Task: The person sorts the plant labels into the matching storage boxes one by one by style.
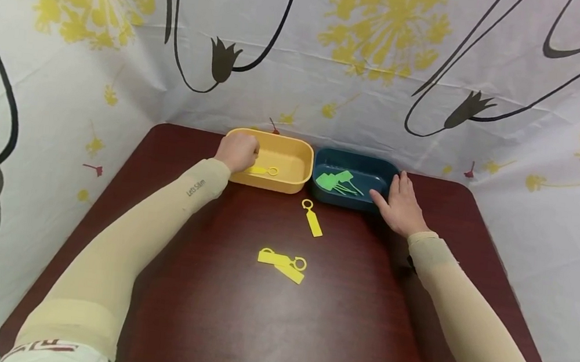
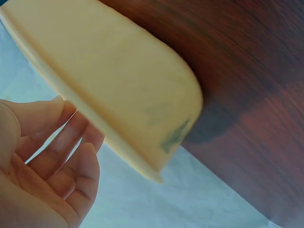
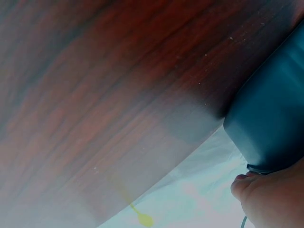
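Observation:
My left hand is at the left end of a yellow tub, its fingers curled over the rim. In the left wrist view, its thumb meets the rim and some fingertips are hidden behind it. A yellow tag with a ring end lies inside this tub, partly covered by the hand. At the right end of a dark teal tub, my right hand rests with fingers straight and thumb spread to the near rim. Several green tags with thin tails lie in the teal tub.
The tubs stand side by side along the table's far edge. One yellow tag lies just in front of them. Nearer, two more overlap, an upper yellow tag and a lower one. A patterned white sheet hangs around the table.

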`<state>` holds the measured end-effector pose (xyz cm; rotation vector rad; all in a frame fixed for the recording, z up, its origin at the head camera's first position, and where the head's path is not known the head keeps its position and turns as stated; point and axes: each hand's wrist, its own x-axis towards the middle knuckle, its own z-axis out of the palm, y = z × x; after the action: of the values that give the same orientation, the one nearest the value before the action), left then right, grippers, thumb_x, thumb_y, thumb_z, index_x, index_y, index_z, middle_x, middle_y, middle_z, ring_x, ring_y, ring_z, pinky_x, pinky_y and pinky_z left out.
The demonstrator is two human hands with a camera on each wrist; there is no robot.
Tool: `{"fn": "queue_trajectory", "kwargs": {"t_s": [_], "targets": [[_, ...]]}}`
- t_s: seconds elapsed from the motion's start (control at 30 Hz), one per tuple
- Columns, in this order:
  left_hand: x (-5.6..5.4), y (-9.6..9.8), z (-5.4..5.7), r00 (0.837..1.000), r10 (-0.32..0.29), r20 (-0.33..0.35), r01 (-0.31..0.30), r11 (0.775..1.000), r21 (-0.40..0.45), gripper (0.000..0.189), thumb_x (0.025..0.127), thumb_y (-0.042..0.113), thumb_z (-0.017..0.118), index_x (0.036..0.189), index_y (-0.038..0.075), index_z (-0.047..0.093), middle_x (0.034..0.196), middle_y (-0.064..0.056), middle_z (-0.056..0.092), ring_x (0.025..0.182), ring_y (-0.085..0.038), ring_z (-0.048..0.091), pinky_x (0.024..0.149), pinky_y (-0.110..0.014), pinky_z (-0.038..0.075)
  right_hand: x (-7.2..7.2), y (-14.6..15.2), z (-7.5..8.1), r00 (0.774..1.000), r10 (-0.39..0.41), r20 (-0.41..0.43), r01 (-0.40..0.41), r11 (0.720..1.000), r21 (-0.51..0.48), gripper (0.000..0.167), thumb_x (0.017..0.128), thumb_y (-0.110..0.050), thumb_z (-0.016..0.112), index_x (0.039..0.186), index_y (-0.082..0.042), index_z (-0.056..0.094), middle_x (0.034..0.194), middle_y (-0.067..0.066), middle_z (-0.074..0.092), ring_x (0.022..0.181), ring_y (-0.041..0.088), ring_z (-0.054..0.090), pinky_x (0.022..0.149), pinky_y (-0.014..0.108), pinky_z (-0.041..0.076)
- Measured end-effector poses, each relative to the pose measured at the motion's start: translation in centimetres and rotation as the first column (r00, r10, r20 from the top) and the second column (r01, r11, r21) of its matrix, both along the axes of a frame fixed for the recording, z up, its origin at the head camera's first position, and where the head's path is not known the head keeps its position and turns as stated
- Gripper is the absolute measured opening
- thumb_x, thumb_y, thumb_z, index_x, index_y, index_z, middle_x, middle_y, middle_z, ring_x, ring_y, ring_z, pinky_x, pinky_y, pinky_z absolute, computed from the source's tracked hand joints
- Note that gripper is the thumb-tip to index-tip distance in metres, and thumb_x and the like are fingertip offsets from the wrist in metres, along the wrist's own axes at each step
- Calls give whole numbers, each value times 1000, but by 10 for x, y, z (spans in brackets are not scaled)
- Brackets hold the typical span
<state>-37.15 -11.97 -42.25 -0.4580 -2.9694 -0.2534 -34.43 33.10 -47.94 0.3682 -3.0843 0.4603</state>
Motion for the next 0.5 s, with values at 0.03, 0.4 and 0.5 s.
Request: {"fn": "queue_trajectory", "kwargs": {"t_s": [0.03, 0.4, 0.5], "targets": [[1, 1, 2, 1000, -8, -16, 8, 1000, 1, 39, 97, 12, 59, 59, 13, 55, 55, 0, 39, 58, -17, 36, 55, -33, 34, 0, 0, 0, 1000, 1, -3, -1, 1000, 0, 102, 99, -71, 29, 157, 6, -4, 165, 24, -13, 151, 42, -8, 118, 59, 8], [29, 19, 16, 979, -94, -179, 98, 995, 15, 34, 97, 7, 54, 64, 14, 57, 60, 1, 38, 58, -16, 32, 56, -31, 28, -4, 1, -4, 1000, 2, -18, -2, 1000, 0, 103, 99, -72, 28, 157, 6, -3, 165, 25, -12, 151, 42, -7, 117, 60, 9], [42, 25, 18, 971, -125, -205, 136, 990, 39, 30, 96, 6, 54, 67, 13, 61, 62, 0, 45, 58, -16, 37, 53, -31, 32, -4, 1, -4, 1000, 5, -19, -5, 1000, 2, 102, 99, -71, 29, 157, 7, -3, 164, 25, -12, 151, 43, -7, 117, 59, 9]]}}
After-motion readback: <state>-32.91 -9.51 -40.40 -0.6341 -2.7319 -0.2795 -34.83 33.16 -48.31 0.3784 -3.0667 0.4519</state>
